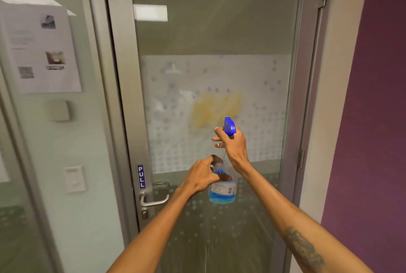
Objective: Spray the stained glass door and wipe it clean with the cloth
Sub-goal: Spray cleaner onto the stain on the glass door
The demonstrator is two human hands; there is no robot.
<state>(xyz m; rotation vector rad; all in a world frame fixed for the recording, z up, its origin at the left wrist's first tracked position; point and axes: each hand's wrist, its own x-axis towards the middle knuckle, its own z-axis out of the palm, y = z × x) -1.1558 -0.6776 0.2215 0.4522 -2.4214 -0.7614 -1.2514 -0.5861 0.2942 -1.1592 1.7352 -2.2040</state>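
Observation:
A glass door [219, 31] in a grey metal frame fills the middle of the view, with a dotted frosted band across it. A yellow smear [216, 109] with small purple marks above it stains that band. I hold a clear spray bottle [223, 191] with blue liquid upright in front of the door, its blue nozzle head [229, 126] just below the smear. My right hand [231, 145] grips the neck and trigger. My left hand [203, 175] wraps the bottle's body. No cloth is in view.
A metal lever handle [153, 201] and a blue PULL sign [141, 176] sit on the door's left stile. A paper notice [41, 48], a switch plate [74, 178] and a small box hang on the left glass panel. A purple wall [373, 119] stands right.

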